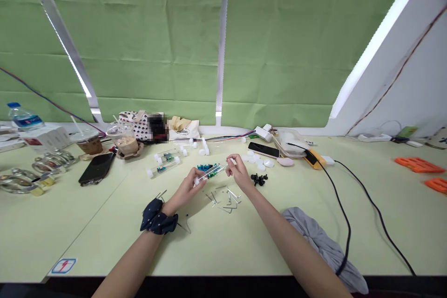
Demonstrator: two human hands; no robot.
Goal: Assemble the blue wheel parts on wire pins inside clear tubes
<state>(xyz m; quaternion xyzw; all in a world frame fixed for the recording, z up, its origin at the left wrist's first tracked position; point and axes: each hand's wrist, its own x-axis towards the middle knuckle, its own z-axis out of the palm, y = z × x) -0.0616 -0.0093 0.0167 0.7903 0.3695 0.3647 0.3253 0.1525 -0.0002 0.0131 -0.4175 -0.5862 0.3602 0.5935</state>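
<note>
At the far left, shiny ring-shaped pieces (17, 181) are cut off by the picture's edge. Further in, two capped tubes (164, 167) are seen lying on the surface (115, 242). A clear tube (220, 169) with green pieces (212, 174) inside is held above the surface, near its middle; the grip of the left hand (191, 182) is clamped on its lower end (the white cap there is partly covered by fingers). Blue pieces (204, 167) are half hidden behind it. At the upper end, the fingertips of the right hand (238, 172) are bunched; whether anything is pinched by that grip cannot be told. Bent metal rods (228, 202) are scattered below. Black pieces (259, 179) are clustered beyond the right wrist, their shapes blurred together. A grey cloth (319, 242) is partly covered by a black cable (344, 223).
</note>
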